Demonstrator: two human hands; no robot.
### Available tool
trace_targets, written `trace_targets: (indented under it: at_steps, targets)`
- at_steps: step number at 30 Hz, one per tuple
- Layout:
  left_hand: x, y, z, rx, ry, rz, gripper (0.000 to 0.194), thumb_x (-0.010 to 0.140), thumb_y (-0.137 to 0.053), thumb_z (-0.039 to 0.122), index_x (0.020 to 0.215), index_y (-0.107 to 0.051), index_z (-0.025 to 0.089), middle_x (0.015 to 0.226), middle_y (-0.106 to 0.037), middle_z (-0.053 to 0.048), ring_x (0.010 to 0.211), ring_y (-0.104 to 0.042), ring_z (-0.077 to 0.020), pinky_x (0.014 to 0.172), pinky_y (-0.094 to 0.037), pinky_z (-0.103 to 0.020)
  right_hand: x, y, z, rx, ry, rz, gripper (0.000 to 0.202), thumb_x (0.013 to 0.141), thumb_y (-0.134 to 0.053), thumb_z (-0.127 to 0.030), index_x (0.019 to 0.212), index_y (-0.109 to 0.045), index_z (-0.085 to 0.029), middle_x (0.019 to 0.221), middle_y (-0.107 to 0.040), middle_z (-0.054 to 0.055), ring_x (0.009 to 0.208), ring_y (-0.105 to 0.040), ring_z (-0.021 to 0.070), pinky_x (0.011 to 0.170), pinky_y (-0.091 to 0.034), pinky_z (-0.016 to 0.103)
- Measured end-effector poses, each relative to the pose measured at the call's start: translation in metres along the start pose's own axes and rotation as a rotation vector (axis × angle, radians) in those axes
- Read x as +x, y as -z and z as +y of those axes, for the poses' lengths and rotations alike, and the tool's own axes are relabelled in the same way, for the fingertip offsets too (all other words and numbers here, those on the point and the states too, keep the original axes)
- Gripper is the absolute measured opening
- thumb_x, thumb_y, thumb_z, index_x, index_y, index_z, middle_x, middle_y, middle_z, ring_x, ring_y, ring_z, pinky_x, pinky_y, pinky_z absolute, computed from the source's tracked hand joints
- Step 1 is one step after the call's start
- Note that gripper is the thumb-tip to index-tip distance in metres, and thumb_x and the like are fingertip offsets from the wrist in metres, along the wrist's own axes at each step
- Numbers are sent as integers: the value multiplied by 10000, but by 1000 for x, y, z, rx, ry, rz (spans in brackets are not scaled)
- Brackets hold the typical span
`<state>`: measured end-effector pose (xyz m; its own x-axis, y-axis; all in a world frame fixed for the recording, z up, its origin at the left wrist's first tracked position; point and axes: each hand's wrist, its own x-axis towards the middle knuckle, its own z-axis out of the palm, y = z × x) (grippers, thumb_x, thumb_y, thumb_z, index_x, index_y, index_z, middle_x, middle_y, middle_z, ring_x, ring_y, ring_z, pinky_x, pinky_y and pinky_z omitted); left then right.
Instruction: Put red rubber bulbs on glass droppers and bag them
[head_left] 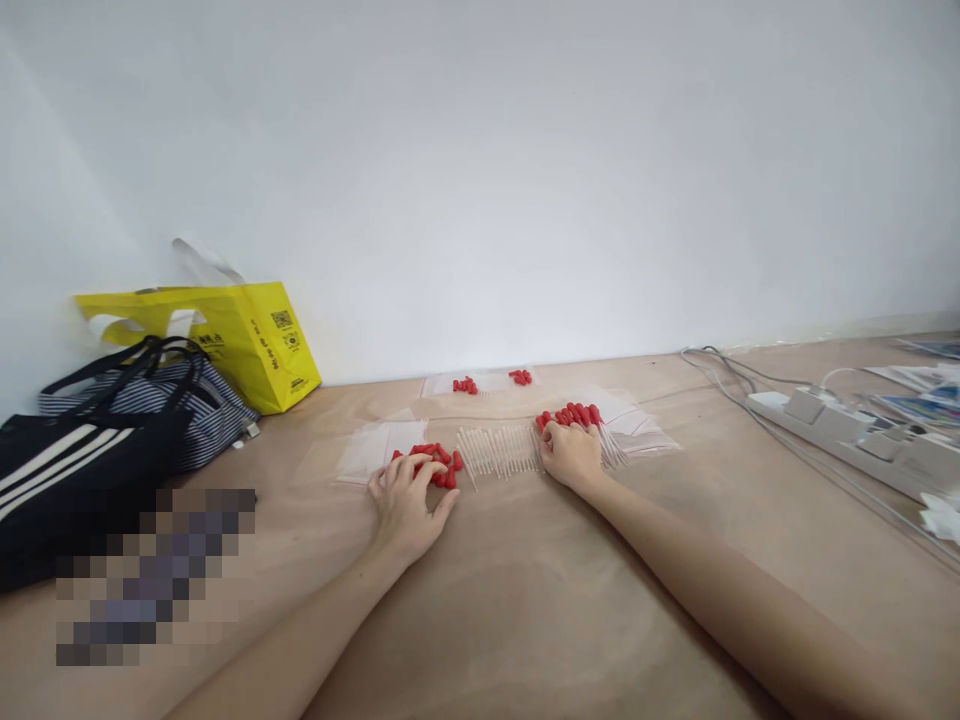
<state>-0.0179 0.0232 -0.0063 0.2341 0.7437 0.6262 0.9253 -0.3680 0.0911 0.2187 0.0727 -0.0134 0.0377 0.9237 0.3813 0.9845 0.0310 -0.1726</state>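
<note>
My left hand (409, 508) rests over a small pile of red bulb-shaped pieces (450, 470). Its thumb is spread away and its fingers reach onto the pieces, partly covering them. To its right, thin pale sticks (499, 452) lie side by side in a row. At the right end of that row, my right hand (574, 455) is closed, with its fingers curled down by the sticks. What its fingertips pinch is hidden. Just beyond it lies a row of red-tipped sticks (581, 412), whose pale ends show right of the hand.
Clear plastic bags (637, 425) lie around the sticks. Farther back are two small red clusters (465, 385). Left stand a yellow bag (277, 340), a striped bag (217, 420) and a black bag (90, 480); a blurred-out object lies nearer. A power strip (832, 430) with cables lies right.
</note>
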Motion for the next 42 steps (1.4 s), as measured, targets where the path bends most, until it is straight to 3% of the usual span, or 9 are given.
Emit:
trace_targets:
  at_steps: [6, 14, 19, 22, 26, 29, 32, 35, 42]
  targets:
    - [5, -5, 1, 54, -75, 32, 47, 695, -589, 274, 700, -583, 228, 930, -586, -56, 943, -473, -275, 844, -234, -504, -1, 3, -2, 9, 19, 12, 289, 823, -354, -277, 767, -619, -175, 852, -643, 86, 864, -539, 219, 765, -234, 359]
    - [4, 0, 9, 39, -122, 101, 130, 780, -489, 199, 708, -597, 210, 850, -632, -32, 890, -520, -233, 901, -168, -503, 13, 10, -20, -43, -135, -203, 229, 749, -442, -247, 762, -640, -132, 827, -636, 132, 821, -561, 229, 761, -248, 366]
    - [-1, 12, 11, -7, -90, 164, 114, 797, -481, 221, 763, -589, 208, 838, -641, -30, 871, -530, -229, 882, -198, -478, 20, 7, -24, -24, -162, -235, 209, 722, -472, -248, 788, -635, -135, 803, -642, 126, 788, -577, 231, 735, -270, 365]
    - [-5, 18, 12, -150, -161, 75, 112, 810, -465, 228, 810, -575, 208, 853, -633, -32, 882, -519, -211, 835, -280, -402, 19, 9, -24, -12, -140, -227, 202, 734, -463, -253, 771, -627, -140, 799, -640, 122, 797, -572, 234, 726, -280, 362]
    - [-9, 24, 15, -343, -316, -217, 102, 801, -459, 205, 831, -556, 214, 835, -623, -11, 862, -516, -182, 789, -317, -345, 10, 16, -21, 5, -68, -184, 217, 777, -422, -259, 781, -602, -137, 845, -626, 124, 868, -542, 238, 724, -293, 337]
    - [-10, 26, 19, -377, -310, -315, 132, 740, -475, 146, 816, -557, 215, 818, -620, -1, 856, -515, -187, 805, -299, -371, -6, 18, -12, 127, 97, -119, 192, 807, -396, -241, 806, -557, -136, 862, -610, 101, 831, -537, 200, 679, -316, 290]
    - [-11, 23, 23, -359, -248, -318, 188, 698, -512, 152, 865, -573, 217, 871, -612, -11, 858, -518, -202, 797, -303, -394, -30, 16, 2, 328, 348, -31, 148, 831, -371, -199, 805, -507, -146, 813, -596, 68, 735, -527, 163, 657, -327, 275]
    - [-13, 13, 26, -328, -199, -298, 228, 716, -574, 293, 925, -594, 205, 932, -599, -39, 852, -522, -218, 759, -338, -390, -51, 14, 13, 406, 506, -23, 147, 852, -354, -178, 828, -499, -166, 790, -593, 46, 726, -521, 155, 691, -325, 294]
    - [-11, -2, 29, -330, -196, -204, 159, 817, -485, 251, 794, -638, 214, 839, -621, -22, 792, -519, -182, 712, -359, -333, -69, 19, 7, 490, 578, -67, 193, 857, -379, -187, 938, -554, -183, 796, -595, 37, 720, -511, 143, 701, -320, 303]
